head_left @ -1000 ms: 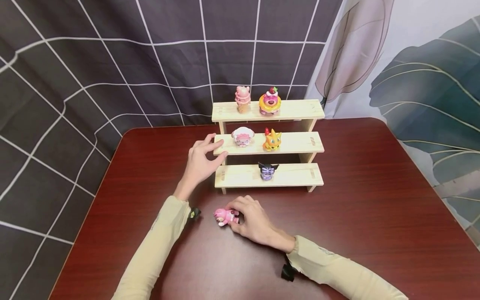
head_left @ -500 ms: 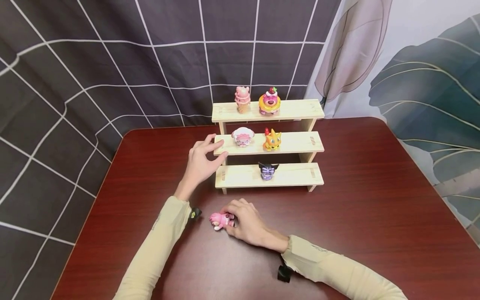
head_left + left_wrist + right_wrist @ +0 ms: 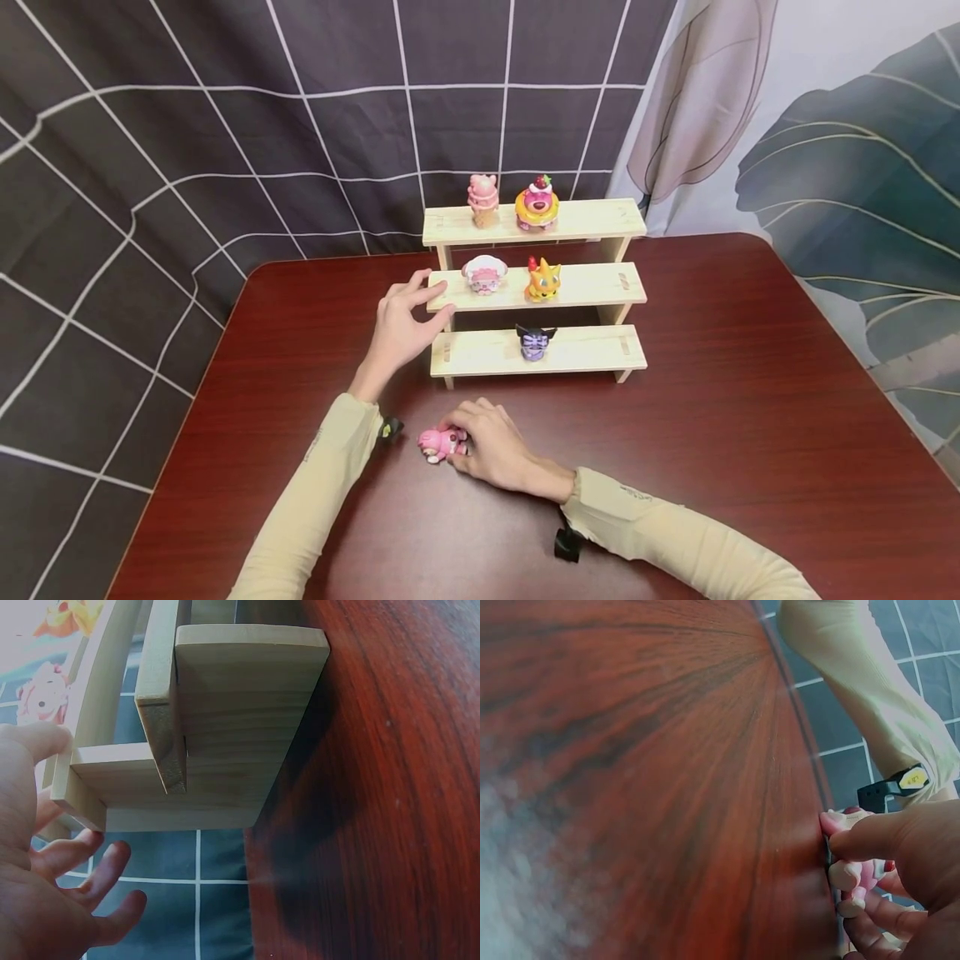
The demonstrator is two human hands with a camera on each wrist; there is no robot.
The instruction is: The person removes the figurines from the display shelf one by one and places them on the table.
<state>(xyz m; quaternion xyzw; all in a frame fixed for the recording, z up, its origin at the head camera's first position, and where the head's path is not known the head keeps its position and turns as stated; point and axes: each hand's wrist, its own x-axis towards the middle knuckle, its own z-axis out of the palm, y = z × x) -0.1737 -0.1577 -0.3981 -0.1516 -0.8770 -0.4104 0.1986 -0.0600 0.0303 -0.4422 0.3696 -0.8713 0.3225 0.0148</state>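
Observation:
My right hand [image 3: 498,450] holds a small pink toy figurine [image 3: 432,444] just above or on the table, in front of the stand. Its head points left, and my fingers hide its lower end. In the right wrist view the thumb and fingers pinch the figurine [image 3: 866,874]. My left hand [image 3: 401,329] grips the left end of the middle tier of a three-tier wooden display stand [image 3: 592,287]. The left wrist view has the thumb of my left hand [image 3: 30,847] on one side of the board's end and fingers on the other.
On the top tier stand a pink ice-cream-cone figurine [image 3: 483,200] and a purple-pink bear figurine [image 3: 537,204] in a yellow ring. The middle tier bears a white-and-pink figurine [image 3: 483,275] and an orange-yellow one [image 3: 543,281]. A black-and-purple figurine [image 3: 534,343] sits below. Dark checked curtain [image 3: 360,125] hangs behind.
My right hand has shifted slightly left with the pink figurine, then nearly stopped. The left hand stays at the stand.

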